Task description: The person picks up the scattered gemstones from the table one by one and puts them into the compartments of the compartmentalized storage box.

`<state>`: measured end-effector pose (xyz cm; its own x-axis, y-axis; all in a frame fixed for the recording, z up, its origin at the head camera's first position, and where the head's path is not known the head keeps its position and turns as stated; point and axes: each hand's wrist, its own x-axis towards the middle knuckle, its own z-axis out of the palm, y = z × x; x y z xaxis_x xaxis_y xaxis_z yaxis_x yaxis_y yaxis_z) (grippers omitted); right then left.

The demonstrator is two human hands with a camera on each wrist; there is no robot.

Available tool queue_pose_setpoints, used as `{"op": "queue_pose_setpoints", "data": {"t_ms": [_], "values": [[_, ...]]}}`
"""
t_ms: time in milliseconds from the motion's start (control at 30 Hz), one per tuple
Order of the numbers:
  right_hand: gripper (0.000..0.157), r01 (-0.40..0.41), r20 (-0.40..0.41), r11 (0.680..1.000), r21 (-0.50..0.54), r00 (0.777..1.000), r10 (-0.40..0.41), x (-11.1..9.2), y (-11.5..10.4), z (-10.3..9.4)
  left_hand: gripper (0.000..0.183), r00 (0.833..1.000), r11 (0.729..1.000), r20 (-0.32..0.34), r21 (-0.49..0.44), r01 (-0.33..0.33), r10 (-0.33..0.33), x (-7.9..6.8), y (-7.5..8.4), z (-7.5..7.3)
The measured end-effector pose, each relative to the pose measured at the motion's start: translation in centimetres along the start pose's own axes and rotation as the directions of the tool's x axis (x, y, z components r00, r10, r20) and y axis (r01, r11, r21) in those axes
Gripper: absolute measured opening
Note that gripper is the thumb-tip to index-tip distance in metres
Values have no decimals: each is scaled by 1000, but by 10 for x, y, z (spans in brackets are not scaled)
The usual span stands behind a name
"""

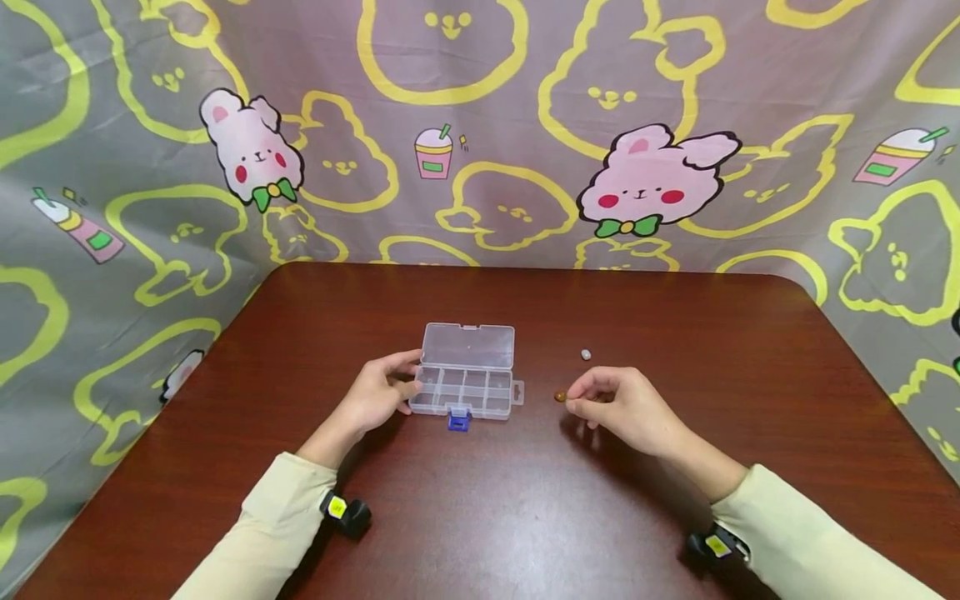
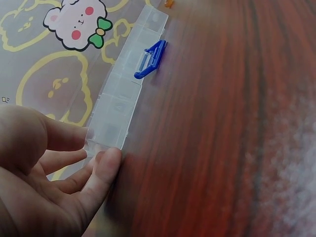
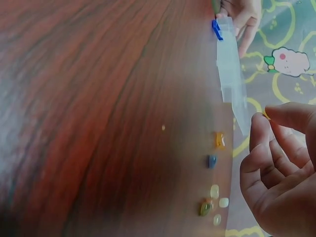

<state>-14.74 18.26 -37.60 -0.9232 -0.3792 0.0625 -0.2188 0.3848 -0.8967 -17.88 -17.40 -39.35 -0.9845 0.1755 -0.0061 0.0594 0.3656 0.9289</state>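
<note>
A clear plastic compartment box [image 1: 461, 396] stands on the table with its lid [image 1: 468, 346] raised and its blue latch [image 1: 459, 421] hanging at the front. My left hand [image 1: 378, 387] grips the box's left end, thumb in front and fingers behind, as the left wrist view [image 2: 64, 173] also shows. To the right of the box, an amber stone [image 1: 560, 396] lies beside the fingertips of my right hand [image 1: 630, 408]. That hand's thumb and index finger come together above the table; whether they hold anything is unclear. A whitish stone [image 1: 586, 354] lies farther back.
In the right wrist view an orange stone [image 3: 219, 139], a blue stone [image 3: 212, 161], a dark green stone [image 3: 205, 208] and several pale stones [image 3: 215, 191] lie on the table. Patterned cloth [image 1: 495, 125] hangs behind the brown table [image 1: 480, 517].
</note>
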Motion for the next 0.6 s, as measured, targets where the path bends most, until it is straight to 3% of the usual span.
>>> {"op": "queue_pose_setpoints", "data": {"t_ms": [600], "values": [[5, 14, -30, 999, -52, 999, -16, 17, -8, 16, 51, 1000, 1000, 8, -15, -3, 3, 1, -1, -1]]}}
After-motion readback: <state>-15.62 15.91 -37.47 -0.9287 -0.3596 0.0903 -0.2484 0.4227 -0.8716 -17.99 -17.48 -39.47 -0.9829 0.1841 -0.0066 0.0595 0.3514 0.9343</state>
